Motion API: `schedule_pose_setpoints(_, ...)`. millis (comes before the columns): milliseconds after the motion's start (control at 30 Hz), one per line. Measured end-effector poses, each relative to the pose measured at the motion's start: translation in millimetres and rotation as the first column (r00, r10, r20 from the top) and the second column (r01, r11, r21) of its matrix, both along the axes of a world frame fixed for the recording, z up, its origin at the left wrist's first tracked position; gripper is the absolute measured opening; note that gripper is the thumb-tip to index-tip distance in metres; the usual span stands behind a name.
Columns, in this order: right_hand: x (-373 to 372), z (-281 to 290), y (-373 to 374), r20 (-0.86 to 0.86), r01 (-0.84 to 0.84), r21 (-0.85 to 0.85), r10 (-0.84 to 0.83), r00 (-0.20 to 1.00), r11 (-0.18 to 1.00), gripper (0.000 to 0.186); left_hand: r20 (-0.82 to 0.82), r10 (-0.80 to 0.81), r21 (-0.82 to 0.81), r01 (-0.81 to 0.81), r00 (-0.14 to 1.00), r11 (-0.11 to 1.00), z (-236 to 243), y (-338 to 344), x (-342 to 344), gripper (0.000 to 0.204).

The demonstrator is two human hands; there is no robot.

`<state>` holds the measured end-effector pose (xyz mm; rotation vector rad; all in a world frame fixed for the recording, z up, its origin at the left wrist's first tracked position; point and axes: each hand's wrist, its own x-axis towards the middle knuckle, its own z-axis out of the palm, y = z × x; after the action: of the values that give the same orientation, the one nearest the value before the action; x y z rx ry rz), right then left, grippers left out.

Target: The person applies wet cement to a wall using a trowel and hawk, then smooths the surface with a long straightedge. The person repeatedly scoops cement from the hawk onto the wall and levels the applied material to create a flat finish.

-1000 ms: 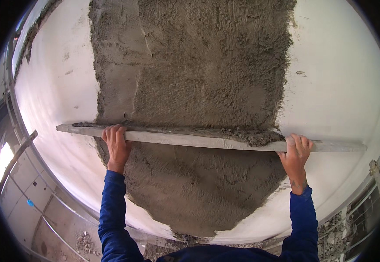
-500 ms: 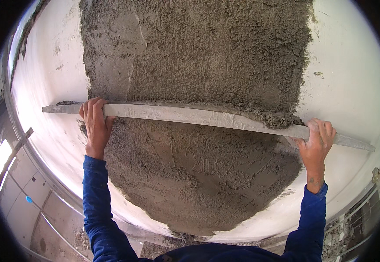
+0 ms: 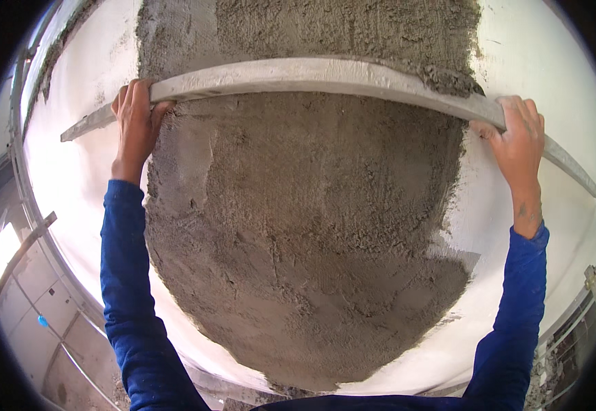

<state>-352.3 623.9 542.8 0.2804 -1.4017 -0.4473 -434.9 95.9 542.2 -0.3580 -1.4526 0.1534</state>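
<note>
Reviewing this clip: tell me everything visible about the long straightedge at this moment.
The straightedge is a long, narrow, pale-grey bar, smeared in places; whether metal or wood, I cannot tell. It looks bowed, likely from the fisheye lens. It spans the grey mortar patch, its ends reaching over the white wall on both sides, the right end lower in the picture. A clump of mortar sits along its upper edge toward the right. The left-hand grip and right-hand grip hold it near its ends.
</note>
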Motion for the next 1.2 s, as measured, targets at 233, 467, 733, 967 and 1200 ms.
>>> schedule_pose_setpoints(233, -10, 67, 0, -0.087, 0.025, 0.009, -0.024, 0.996, 1.000, 0.058, -0.077, 0.031, 0.022, -0.029, 0.997, 0.999, 60, -10, -11, 0.041)
schedule_pose_setpoints(467, -16, 111, 11, -0.203, 0.055, 0.063, -0.041, 0.978, 0.996, 0.060, -0.114, 0.071, -0.012, -0.073, 0.991, 0.997, 104, -22, -21, 0.044)
schedule_pose_setpoints(733, -8, 124, 1, -0.020, 0.061, -0.043, -0.062, 0.998, 0.997, 0.059, -0.147, 0.090, -0.048, -0.098, 0.985, 0.994, 124, -28, -23, 0.043)
schedule_pose_setpoints(967, 4, 187, -15, -0.033, 0.084, -0.006, -0.084, 0.996, 0.996, 0.059, -0.142, 0.132, 0.013, -0.132, 0.981, 0.991, 173, -36, -26, 0.040)
schedule_pose_setpoints(1200, 19, 224, -30, 0.015, 0.107, -0.080, -0.106, 0.994, 0.991, 0.057, -0.077, 0.343, 0.174, -0.326, 0.936, 0.929, 201, -25, -11, 0.038)
